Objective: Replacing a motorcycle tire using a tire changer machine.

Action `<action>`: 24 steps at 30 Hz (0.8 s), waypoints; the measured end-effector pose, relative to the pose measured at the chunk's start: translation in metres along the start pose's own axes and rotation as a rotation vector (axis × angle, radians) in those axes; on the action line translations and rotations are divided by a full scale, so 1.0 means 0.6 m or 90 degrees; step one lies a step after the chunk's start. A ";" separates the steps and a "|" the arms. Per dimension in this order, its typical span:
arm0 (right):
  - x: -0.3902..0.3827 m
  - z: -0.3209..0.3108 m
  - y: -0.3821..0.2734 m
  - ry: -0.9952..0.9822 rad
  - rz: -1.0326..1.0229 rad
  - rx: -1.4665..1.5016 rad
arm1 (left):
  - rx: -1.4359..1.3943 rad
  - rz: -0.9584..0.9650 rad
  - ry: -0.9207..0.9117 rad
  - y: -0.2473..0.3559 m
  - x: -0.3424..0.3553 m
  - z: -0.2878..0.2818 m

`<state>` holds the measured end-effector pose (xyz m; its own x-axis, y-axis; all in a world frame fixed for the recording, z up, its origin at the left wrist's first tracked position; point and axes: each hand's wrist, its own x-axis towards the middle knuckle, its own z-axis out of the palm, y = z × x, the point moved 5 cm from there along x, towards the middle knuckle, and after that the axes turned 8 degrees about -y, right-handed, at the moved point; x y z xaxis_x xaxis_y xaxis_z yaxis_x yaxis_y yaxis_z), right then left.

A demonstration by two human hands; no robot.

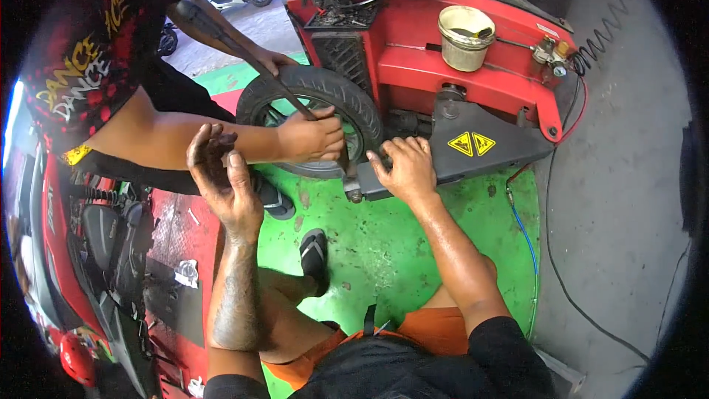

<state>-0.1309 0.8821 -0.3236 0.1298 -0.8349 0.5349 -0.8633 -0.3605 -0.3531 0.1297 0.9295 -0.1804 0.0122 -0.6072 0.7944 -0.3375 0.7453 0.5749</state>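
On the black arm (473, 166), right hand (408, 168) rests, fingers loosely spread, seemingly not gripping, probably for support; left hand (230, 191) raised, empty, fingers half-open.

The machine (406, 63) is red, the bucket (467, 52) near its front edge off-white, the tyre (317, 79) black, the floor (377, 251) green, the stickers (461, 145) yellow and black.

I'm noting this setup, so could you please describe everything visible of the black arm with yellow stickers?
The black arm, apparently painted metal, extends roughly level beside the red machine. Two yellow triangular stickers mark its broad part; a round fitting sits at its far edge, a bolt at its narrow left end. The right hand lies on it, partly covering it.
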 end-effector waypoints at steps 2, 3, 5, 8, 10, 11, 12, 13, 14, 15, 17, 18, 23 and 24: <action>-0.004 -0.001 0.001 0.003 0.006 -0.006 | 0.010 0.010 0.003 -0.002 -0.003 0.001; -0.007 -0.002 -0.001 0.027 -0.002 0.006 | 0.004 0.002 0.005 -0.003 -0.005 0.000; -0.013 -0.003 -0.005 0.028 0.000 0.025 | 0.035 0.001 0.000 -0.003 -0.008 -0.006; -0.016 -0.006 -0.008 0.011 -0.007 0.025 | 0.080 0.003 -0.006 -0.001 -0.011 -0.015; -0.020 -0.008 -0.008 0.016 -0.012 0.027 | 0.086 -0.007 0.020 0.003 -0.011 -0.022; -0.022 -0.008 -0.007 0.009 -0.010 0.025 | 0.078 -0.004 0.022 0.003 -0.010 -0.021; -0.024 -0.009 -0.005 0.001 -0.009 0.023 | 0.083 -0.010 0.022 0.003 -0.008 -0.019; -0.027 -0.013 -0.004 -0.003 -0.006 0.028 | 0.069 -0.011 0.018 0.000 -0.008 -0.019; -0.028 -0.015 -0.005 -0.002 -0.011 0.035 | 0.055 -0.012 0.015 -0.001 -0.007 -0.019; -0.030 -0.015 -0.006 -0.001 -0.012 0.030 | 0.043 -0.019 0.017 0.000 -0.006 -0.018; -0.034 -0.020 -0.009 -0.010 -0.020 0.030 | 0.054 -0.020 0.014 0.000 -0.008 -0.016; -0.036 -0.021 -0.010 -0.009 -0.023 0.035 | 0.045 -0.025 0.013 -0.003 -0.010 -0.016; -0.042 -0.023 -0.015 -0.044 -0.005 0.026 | 0.046 0.000 0.027 -0.002 -0.011 -0.022; -0.043 -0.025 -0.015 -0.045 -0.007 0.027 | 0.051 0.002 0.029 0.003 -0.009 -0.024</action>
<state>-0.1335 0.9131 -0.3229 0.1749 -0.8576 0.4837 -0.8401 -0.3862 -0.3810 0.1428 0.9382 -0.1807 0.0531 -0.5908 0.8051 -0.4113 0.7218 0.5567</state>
